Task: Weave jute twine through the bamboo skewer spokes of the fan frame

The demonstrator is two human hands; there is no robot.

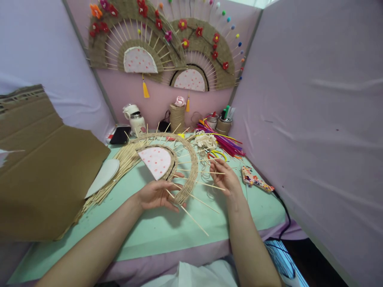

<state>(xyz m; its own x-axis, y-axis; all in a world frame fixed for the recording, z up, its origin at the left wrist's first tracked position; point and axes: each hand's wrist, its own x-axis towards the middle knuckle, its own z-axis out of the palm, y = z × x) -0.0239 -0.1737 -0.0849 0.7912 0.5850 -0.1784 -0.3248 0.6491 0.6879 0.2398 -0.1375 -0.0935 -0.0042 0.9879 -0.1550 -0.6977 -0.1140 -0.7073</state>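
A half-finished woven fan (182, 167) lies on the mint-green table (161, 231). It has a pink dotted half-circle centre, an arc of jute weave and thin wooden sticks fanning out. My left hand (157, 194) rests on the fan's near end, fingers spread over the sticks and weave. My right hand (223, 175) is at the fan's right edge, fingers pinched around the jute cord and stick tips there. Loose jute cord (206, 141) lies coiled behind the fan.
A large brown cardboard sheet (44, 175) leans at the left over a bundle of sticks. Behind stand a twine spool (177, 116), a bottle (137, 123), pen cups and coloured pipe cleaners (224, 141). A patterned glue gun (255, 179) lies right. Two finished fans hang on the wall.
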